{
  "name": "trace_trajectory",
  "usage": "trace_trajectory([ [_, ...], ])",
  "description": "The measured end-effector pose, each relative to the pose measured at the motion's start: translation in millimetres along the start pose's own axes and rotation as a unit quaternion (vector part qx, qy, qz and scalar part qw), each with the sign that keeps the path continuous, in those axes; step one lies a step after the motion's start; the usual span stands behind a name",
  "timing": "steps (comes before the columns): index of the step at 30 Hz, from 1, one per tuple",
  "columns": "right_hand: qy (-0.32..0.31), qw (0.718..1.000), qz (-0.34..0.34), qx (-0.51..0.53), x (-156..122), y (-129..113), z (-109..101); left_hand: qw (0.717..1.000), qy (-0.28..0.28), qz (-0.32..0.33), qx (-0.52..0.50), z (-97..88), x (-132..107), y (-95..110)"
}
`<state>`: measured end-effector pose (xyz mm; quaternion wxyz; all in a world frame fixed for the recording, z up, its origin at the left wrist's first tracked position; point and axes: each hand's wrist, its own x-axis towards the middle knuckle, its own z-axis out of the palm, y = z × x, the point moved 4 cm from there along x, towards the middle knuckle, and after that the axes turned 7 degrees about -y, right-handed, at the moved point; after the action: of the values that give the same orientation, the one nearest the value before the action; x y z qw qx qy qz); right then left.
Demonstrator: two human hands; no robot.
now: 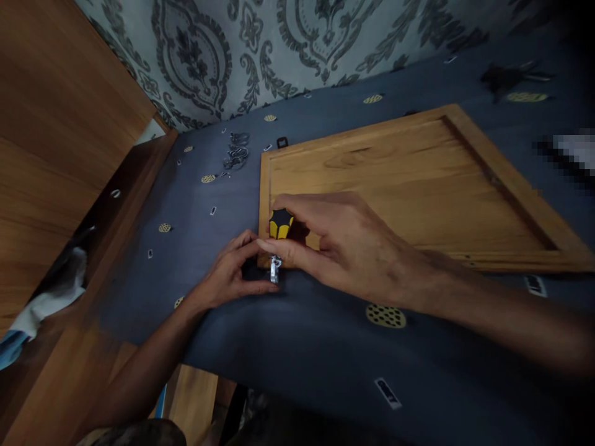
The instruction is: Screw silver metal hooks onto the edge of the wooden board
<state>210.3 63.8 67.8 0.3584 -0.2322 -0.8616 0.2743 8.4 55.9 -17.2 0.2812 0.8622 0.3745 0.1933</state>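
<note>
Screwdriver (280, 225), yellow-black: clamped in grip of right hand (348, 251), at near-left corner of wooden panel (395, 176). Metal hinge (274, 272): same corner, beside left hand (232, 269), hold unclear. Possible slip if tilted, scratching panel.

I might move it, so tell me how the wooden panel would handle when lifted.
The wooden panel is probably stiff, given its frame. It looks fairly heavy, being broad wood. Lying flat, it seems unlikely to roll.
</note>
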Motion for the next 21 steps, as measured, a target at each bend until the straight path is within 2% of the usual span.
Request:
trace_trajectory([
  [5,0.044,0.999,0.021,0.014,0.1,-4.3,-5.3,1.000,-0.001,0.006,-0.017,-0.7,0.6,1.9],
  [12,0.023,0.999,0.005,0.023,0.1,1.4,-1.5,1.000,-0.007,-0.003,-0.021,-0.3,-0.5,0.7],
  [21,0.028,1.000,-0.006,0.012,0.0,3.7,1.2,1.000,-0.004,-0.001,-0.020,-0.4,-0.2,0.7],
])
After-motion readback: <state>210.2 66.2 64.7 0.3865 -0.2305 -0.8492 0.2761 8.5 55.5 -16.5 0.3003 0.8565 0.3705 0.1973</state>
